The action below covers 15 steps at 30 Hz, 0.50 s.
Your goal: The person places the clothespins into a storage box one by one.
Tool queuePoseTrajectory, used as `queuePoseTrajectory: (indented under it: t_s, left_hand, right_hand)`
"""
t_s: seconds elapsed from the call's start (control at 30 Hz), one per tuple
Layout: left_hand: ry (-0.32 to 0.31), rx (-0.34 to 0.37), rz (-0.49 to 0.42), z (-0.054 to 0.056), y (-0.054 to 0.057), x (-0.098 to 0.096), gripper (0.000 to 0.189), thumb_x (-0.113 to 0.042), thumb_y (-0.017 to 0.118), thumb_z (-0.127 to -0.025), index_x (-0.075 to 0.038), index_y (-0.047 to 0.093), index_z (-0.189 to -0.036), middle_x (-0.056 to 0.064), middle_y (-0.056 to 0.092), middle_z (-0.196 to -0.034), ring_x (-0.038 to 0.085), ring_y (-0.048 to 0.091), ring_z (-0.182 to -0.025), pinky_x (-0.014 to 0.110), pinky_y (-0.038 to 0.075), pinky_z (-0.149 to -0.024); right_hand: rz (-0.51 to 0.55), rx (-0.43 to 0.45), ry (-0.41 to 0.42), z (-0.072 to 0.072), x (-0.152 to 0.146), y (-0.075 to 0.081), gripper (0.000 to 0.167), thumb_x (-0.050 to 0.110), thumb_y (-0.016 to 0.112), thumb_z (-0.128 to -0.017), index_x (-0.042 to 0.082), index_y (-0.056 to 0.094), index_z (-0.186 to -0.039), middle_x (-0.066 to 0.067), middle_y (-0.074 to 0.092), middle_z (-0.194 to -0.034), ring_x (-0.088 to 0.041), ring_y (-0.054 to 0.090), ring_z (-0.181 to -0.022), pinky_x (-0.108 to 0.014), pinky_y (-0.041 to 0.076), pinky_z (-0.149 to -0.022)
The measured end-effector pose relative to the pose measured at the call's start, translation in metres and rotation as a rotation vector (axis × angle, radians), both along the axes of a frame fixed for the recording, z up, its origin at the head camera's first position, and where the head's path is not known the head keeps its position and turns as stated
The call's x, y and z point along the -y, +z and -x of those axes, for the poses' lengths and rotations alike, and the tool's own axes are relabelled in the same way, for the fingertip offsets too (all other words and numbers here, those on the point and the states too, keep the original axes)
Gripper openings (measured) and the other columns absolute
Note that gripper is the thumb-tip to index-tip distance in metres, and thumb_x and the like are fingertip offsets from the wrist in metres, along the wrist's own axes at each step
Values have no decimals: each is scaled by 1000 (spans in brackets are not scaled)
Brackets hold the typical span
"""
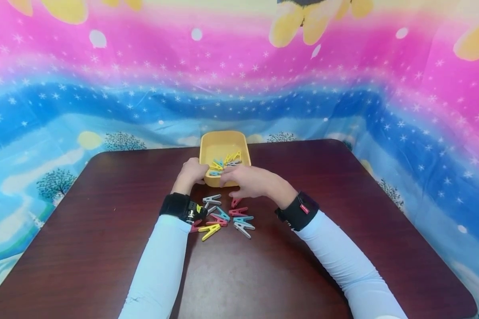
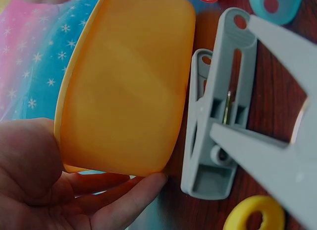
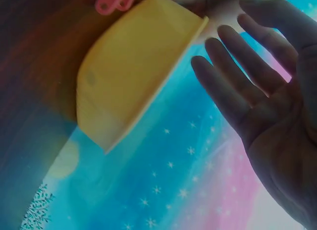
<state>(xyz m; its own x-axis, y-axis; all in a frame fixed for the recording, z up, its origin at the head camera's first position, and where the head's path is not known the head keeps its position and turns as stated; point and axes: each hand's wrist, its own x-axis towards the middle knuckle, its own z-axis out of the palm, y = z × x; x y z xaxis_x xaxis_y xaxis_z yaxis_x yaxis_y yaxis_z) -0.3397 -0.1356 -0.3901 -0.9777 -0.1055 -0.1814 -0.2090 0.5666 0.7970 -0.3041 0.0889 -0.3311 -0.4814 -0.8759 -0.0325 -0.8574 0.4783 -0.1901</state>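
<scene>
A yellow plastic box (image 1: 222, 141) stands near the table's far edge, with several yellow, blue and grey clothespins (image 1: 233, 156) inside. My left hand (image 1: 190, 172) grips its near left corner; in the left wrist view the thumb side lies over the rim and the fingers (image 2: 133, 200) run along the outside. Over the box's near right side is my right hand (image 1: 255, 180). In the right wrist view its fingers (image 3: 223, 86) are spread, with nothing visible held. Several loose clothespins lie in front of the box, including a grey one (image 1: 212, 199) and a yellow one (image 1: 210, 231).
The dark brown table (image 1: 123, 230) has rounded far corners. A colourful patterned cloth (image 1: 163, 71) hangs behind and along both sides. Black bands with cameras are on both wrists; a red clothespin (image 1: 236, 202) lies just below the right hand.
</scene>
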Motion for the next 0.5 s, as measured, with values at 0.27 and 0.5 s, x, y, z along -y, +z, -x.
queuePoseTrajectory:
  t_s: [0.27, 0.5]
  left_hand:
    - [-6, 2, -23, -2, 0, 2, 44, -21, 50, -109, 4, 54, -145, 25, 70, -132, 34, 76, -113, 47, 68, -98]
    - [1, 19, -15, 0, 0, -1, 44, -23, 51, -110, 3, 54, -146, 24, 70, -132, 33, 75, -113, 46, 68, -99]
  right_hand:
    - [-90, 112, 18, 3, 5, -22, 28, 10, 82, -95, 11, 77, -123, -6, 77, -119, -26, 70, -106, -35, 63, -95]
    - [-163, 115, -1, 7, 6, -35, 30, 7, 81, -95, 14, 78, -125, -3, 78, -121, -20, 70, -102, -31, 64, -92]
